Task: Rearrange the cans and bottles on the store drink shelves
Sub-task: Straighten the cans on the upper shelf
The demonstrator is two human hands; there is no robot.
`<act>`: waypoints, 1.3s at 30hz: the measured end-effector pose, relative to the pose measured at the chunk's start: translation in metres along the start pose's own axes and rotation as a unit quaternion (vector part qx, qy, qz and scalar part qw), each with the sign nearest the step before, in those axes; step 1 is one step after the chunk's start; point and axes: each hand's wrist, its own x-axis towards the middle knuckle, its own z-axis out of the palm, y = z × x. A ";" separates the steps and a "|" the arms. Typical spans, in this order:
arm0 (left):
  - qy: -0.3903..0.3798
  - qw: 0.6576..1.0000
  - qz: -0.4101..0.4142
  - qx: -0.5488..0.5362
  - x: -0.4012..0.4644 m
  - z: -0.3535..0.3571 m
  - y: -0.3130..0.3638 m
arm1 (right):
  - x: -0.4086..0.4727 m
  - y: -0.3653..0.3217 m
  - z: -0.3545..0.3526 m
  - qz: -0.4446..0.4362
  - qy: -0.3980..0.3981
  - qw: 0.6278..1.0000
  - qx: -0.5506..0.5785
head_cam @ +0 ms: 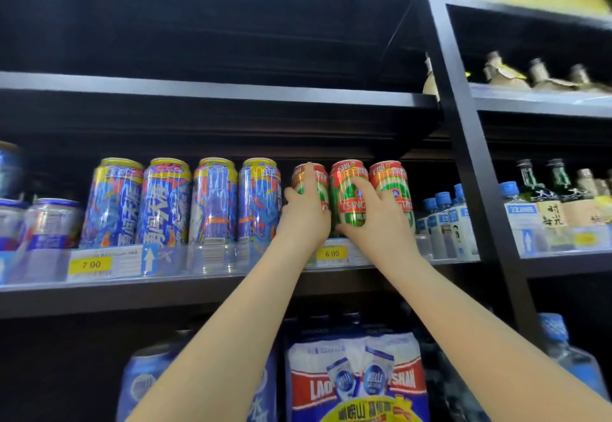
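Observation:
Three green and red beer cans stand side by side on the middle shelf (198, 284). My left hand (306, 212) wraps around the leftmost can (319, 178), fingers reaching up its front. My right hand (377, 217) grips the middle can (347, 186), with the thumb under it and fingers across its label. The third can (392, 178) stands untouched just right of my right hand. Several tall blue and yellow cans (212, 199) line the shelf to the left, the nearest one (260, 198) close beside my left hand.
Small clear bottles with blue caps (443, 222) stand right of the beer cans. A black upright post (463, 116) divides the shelving. Green bottles (563, 189) sit beyond it. Price tags reading 7.00 (91, 264) and 6.00 (332, 253) front the shelf. A wrapped multipack (357, 378) sits below.

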 end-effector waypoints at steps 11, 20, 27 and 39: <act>0.033 0.998 0.024 0.039 -0.011 0.002 0.009 | -0.001 -0.002 -0.002 -0.005 0.000 1.000 0.012; 0.209 0.948 -0.034 0.238 -0.032 -0.052 -0.062 | -0.010 -0.038 0.013 -0.120 -0.018 0.985 0.122; 0.172 0.955 -0.037 0.238 -0.042 -0.060 -0.089 | -0.008 -0.087 0.040 -0.111 -0.119 0.975 0.150; 0.195 0.953 0.003 0.233 -0.055 -0.060 -0.095 | -0.024 -0.091 0.048 -0.129 -0.059 0.983 0.115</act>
